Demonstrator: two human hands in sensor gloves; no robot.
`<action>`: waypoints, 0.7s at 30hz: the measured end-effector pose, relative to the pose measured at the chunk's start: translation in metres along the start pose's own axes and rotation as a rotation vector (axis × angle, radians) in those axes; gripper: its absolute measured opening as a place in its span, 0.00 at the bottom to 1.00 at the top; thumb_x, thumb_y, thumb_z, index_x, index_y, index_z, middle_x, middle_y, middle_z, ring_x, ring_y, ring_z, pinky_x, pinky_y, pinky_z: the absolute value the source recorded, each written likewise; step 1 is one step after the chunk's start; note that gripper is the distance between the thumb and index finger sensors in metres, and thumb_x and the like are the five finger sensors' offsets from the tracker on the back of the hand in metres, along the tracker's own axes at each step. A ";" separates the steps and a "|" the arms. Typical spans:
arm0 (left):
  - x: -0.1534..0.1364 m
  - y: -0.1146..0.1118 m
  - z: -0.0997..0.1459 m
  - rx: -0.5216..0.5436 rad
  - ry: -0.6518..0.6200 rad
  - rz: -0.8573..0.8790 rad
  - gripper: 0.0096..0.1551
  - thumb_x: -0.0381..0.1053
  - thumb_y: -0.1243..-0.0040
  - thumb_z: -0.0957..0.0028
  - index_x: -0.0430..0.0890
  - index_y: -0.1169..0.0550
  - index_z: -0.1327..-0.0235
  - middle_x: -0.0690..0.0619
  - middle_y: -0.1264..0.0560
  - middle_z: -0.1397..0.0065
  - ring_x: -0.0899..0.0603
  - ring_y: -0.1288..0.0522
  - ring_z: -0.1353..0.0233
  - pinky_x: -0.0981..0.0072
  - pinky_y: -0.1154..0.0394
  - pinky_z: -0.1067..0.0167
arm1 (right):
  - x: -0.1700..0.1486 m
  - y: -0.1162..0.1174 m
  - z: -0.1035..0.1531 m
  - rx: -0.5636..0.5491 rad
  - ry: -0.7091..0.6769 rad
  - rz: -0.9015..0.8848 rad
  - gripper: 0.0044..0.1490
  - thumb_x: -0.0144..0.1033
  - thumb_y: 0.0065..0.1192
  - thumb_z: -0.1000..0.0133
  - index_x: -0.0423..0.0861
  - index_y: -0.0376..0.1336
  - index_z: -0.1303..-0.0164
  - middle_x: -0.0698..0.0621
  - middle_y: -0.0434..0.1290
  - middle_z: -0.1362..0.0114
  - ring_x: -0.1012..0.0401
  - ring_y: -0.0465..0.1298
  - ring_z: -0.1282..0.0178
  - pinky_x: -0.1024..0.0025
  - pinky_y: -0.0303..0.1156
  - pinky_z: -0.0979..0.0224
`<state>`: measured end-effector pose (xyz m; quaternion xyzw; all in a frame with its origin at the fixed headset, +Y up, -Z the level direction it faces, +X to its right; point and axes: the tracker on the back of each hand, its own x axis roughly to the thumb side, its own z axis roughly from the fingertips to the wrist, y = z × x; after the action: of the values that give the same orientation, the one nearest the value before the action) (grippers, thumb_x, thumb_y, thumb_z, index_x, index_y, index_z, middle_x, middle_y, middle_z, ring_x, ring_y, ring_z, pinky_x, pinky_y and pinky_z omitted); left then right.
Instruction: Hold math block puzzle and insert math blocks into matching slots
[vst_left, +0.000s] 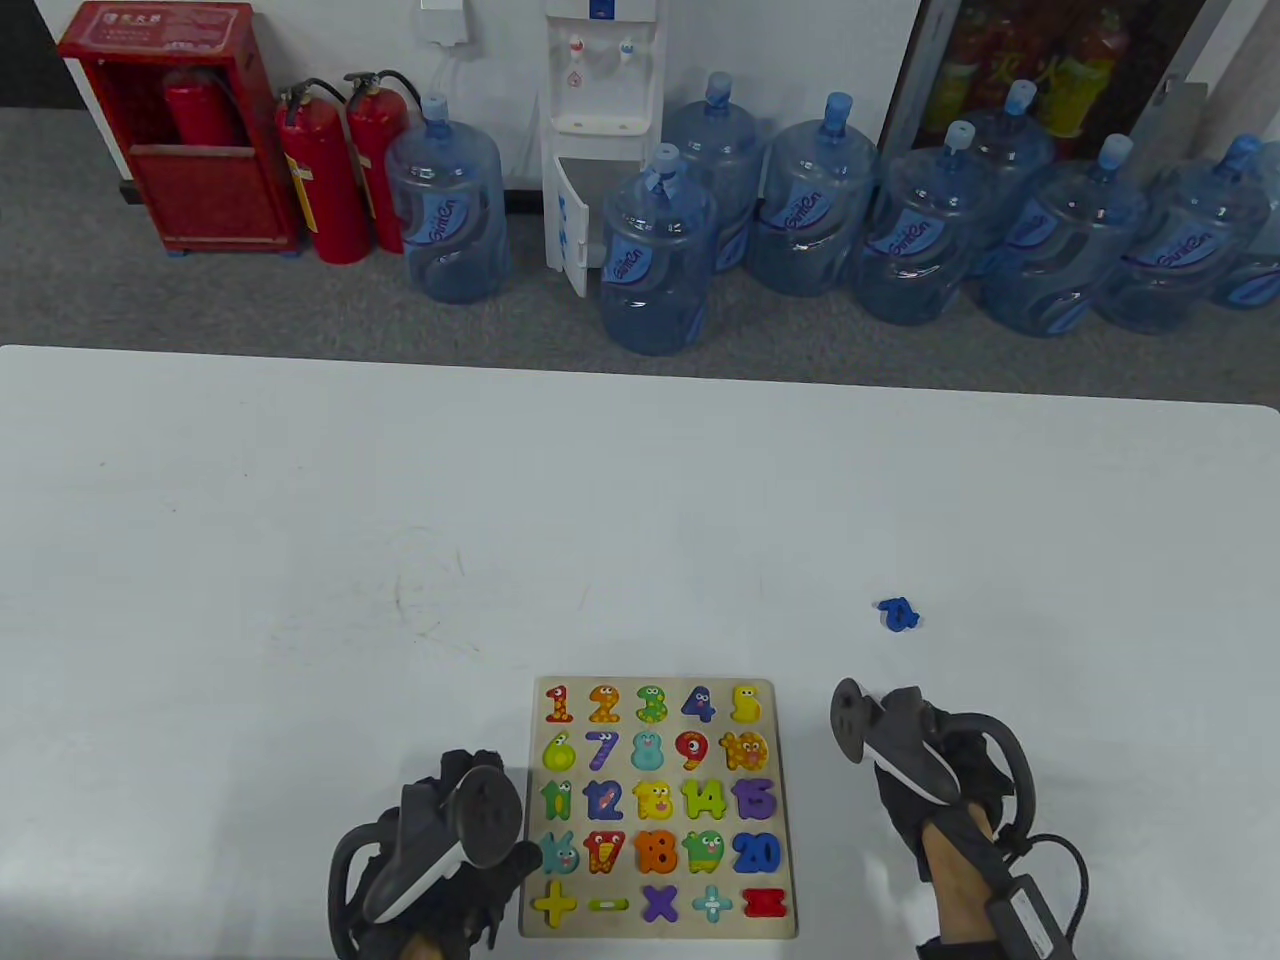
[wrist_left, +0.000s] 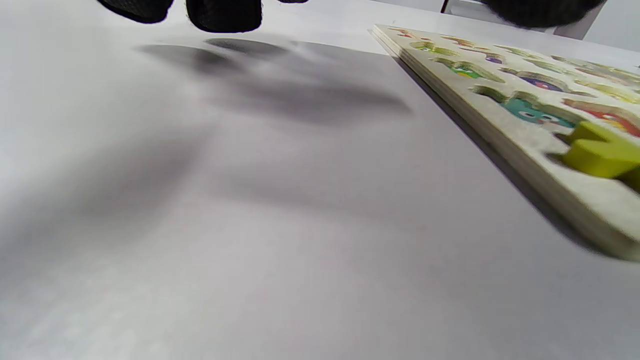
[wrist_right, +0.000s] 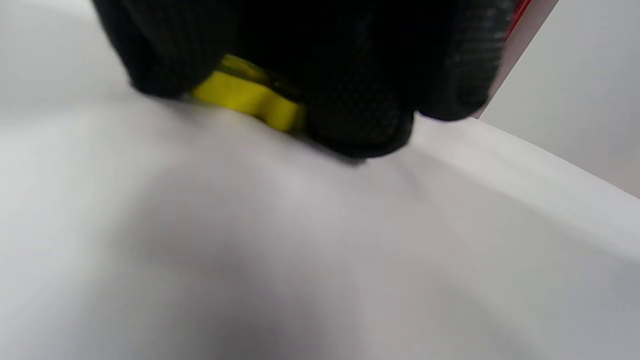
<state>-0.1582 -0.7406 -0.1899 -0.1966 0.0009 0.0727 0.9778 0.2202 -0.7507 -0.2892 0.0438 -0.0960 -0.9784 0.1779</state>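
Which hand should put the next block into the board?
The right hand. Its fingers already grip a yellow block on the table just right of the board. The left hand sits at the board's left edge, placed to steady it.

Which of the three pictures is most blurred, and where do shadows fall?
Right wrist view: most blurred; black gloved fingers smear over a yellow block. Left wrist view: soft finger shadows on the white table; the wooden number puzzle board is sharp. Table view: sharp, evenly lit.

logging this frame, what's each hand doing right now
Left hand: open, fingers hanging above the table beside the puzzle board.
Right hand: gripping a yellow block.
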 end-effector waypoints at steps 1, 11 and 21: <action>0.000 0.000 0.000 -0.001 -0.003 0.000 0.52 0.67 0.49 0.61 0.50 0.50 0.25 0.47 0.54 0.20 0.30 0.44 0.19 0.28 0.41 0.29 | 0.001 0.001 0.003 0.006 0.010 0.006 0.43 0.47 0.58 0.63 0.47 0.60 0.34 0.44 0.70 0.37 0.58 0.81 0.53 0.64 0.78 0.47; 0.011 0.001 -0.003 -0.017 -0.053 -0.037 0.52 0.68 0.49 0.61 0.50 0.50 0.25 0.48 0.54 0.20 0.30 0.44 0.19 0.28 0.41 0.28 | 0.025 0.014 0.025 -0.040 0.062 0.161 0.41 0.47 0.52 0.60 0.42 0.61 0.37 0.43 0.79 0.51 0.60 0.85 0.69 0.67 0.81 0.61; 0.012 0.001 -0.004 -0.016 -0.054 -0.044 0.52 0.68 0.49 0.61 0.50 0.50 0.25 0.48 0.54 0.20 0.30 0.44 0.19 0.28 0.41 0.28 | 0.005 0.018 0.026 -0.086 0.092 -0.006 0.40 0.50 0.50 0.61 0.50 0.63 0.37 0.45 0.77 0.42 0.59 0.86 0.61 0.65 0.81 0.57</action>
<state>-0.1463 -0.7393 -0.1949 -0.2023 -0.0306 0.0566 0.9772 0.2186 -0.7646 -0.2603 0.0812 -0.0457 -0.9791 0.1809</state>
